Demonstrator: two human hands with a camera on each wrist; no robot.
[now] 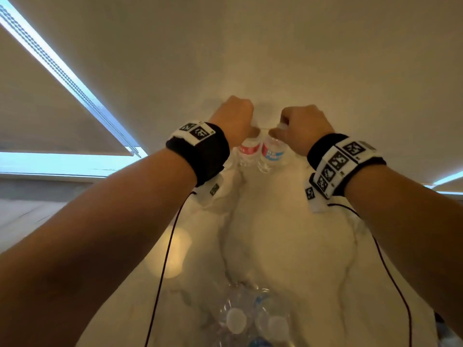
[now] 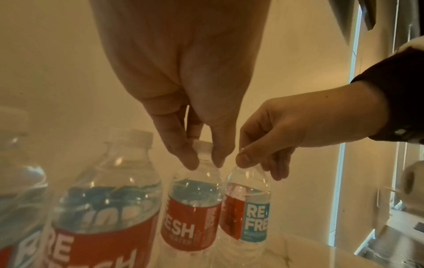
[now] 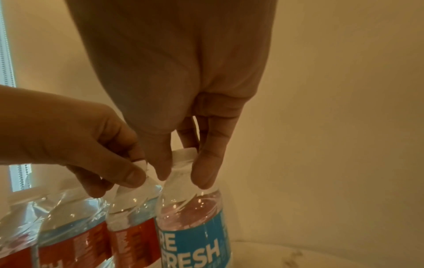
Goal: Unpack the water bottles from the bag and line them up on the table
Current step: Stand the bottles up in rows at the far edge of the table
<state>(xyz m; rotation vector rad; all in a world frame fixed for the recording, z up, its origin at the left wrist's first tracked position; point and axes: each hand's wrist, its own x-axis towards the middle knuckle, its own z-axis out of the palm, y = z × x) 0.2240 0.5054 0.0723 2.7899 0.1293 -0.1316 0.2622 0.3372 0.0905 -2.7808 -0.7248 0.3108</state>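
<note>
Two clear water bottles stand upright side by side at the far end of the marble table (image 1: 288, 246), close to the wall. My left hand (image 1: 250, 131) pinches the white cap of the red-labelled bottle (image 1: 248, 152), its fingers (image 2: 183, 154) curled round the neck. My right hand (image 1: 278, 128) pinches the cap of the blue-labelled bottle (image 1: 273, 156) (image 3: 195, 226) right beside it. More red-labelled bottles (image 2: 103, 208) stand in a row to the left. The clear plastic bag (image 1: 248, 319) with several capped bottles lies near me.
A plain beige wall (image 1: 275, 58) rises right behind the row. A window with blinds (image 1: 62, 71) is at the left. Black cables (image 1: 165, 259) hang from both wristbands over the table. A white rounded object (image 2: 410, 181) sits off to the right.
</note>
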